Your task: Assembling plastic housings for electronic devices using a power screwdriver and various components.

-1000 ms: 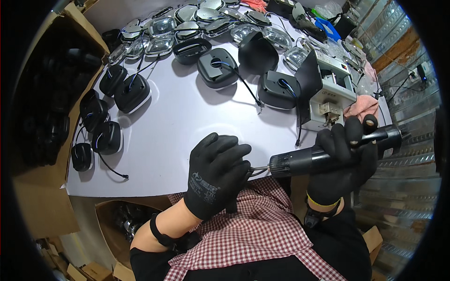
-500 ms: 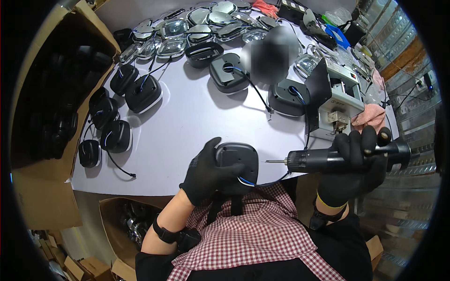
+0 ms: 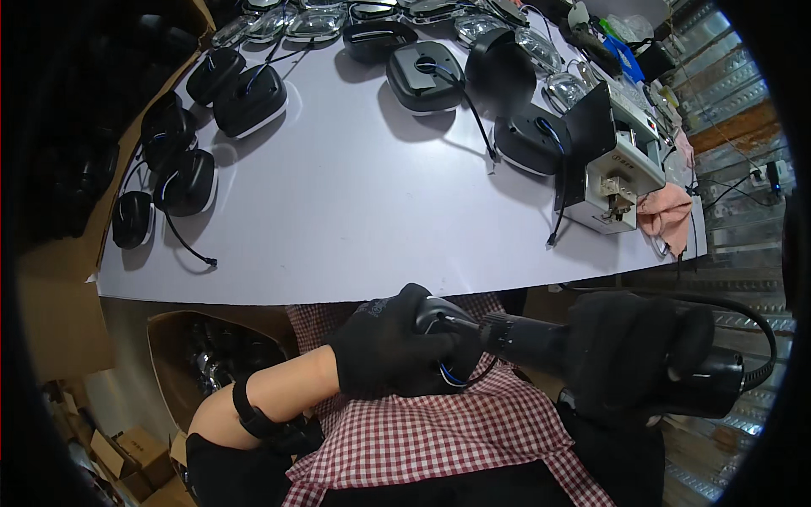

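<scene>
Over my lap, just off the table's front edge, my left hand [image 3: 384, 346] is closed around a black plastic lamp housing [image 3: 436, 309] with blue and white wires at its lower side. The housing is tilted, and the hand covers much of it. My right hand [image 3: 625, 351] grips a black electric screwdriver [image 3: 528, 340], which lies level and points left. The screwdriver's nose is up against the housing; its bit is hidden there.
Several black housings with cables [image 3: 251, 100] stand on the white table [image 3: 355, 228]. Clear lamp lenses [image 3: 317, 24] crowd its far side. A grey bench machine [image 3: 621, 177] and a pink cloth [image 3: 666, 215] are at the right. An open carton [image 3: 169, 338] sits below the left front edge.
The housing has been brought down off the table edge and tilted. The screwdriver, earlier a short gap from it, now meets it. The whole view has tipped lower.
</scene>
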A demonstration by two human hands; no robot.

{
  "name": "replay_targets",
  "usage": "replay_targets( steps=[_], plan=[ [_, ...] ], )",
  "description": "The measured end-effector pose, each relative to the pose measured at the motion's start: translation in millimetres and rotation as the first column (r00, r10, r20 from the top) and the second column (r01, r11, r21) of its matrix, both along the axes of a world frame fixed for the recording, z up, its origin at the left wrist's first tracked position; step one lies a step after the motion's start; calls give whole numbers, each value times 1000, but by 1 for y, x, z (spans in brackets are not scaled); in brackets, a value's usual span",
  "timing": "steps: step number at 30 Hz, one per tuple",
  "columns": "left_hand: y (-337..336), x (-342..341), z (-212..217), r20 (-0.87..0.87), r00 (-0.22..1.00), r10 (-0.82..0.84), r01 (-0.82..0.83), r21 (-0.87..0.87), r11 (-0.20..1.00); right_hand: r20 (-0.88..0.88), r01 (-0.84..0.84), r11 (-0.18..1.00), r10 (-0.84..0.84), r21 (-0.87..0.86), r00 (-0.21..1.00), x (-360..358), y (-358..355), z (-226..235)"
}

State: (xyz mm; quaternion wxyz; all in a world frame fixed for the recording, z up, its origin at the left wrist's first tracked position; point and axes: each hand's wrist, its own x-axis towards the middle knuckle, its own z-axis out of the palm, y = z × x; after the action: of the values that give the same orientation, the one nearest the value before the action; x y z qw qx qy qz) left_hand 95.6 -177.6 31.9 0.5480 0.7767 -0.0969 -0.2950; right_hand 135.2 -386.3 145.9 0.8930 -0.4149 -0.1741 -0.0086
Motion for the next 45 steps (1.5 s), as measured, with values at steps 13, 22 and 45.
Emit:
replay_targets(
  steps=[13,22,45],
  plan=[
    [-4,-6,-6,240,968,-77,69,41,997,233,-99,990,120,-102,965,7,11,-9],
    [-4,-7,7,170,984,-47,36,63,997,427,-492,849,524,-192,737,21,-7,-28],
    [14,-3,-2,-311,943,115,-160,-123,979,145,-102,984,80,146,986,42,-88,-16]
  ],
)
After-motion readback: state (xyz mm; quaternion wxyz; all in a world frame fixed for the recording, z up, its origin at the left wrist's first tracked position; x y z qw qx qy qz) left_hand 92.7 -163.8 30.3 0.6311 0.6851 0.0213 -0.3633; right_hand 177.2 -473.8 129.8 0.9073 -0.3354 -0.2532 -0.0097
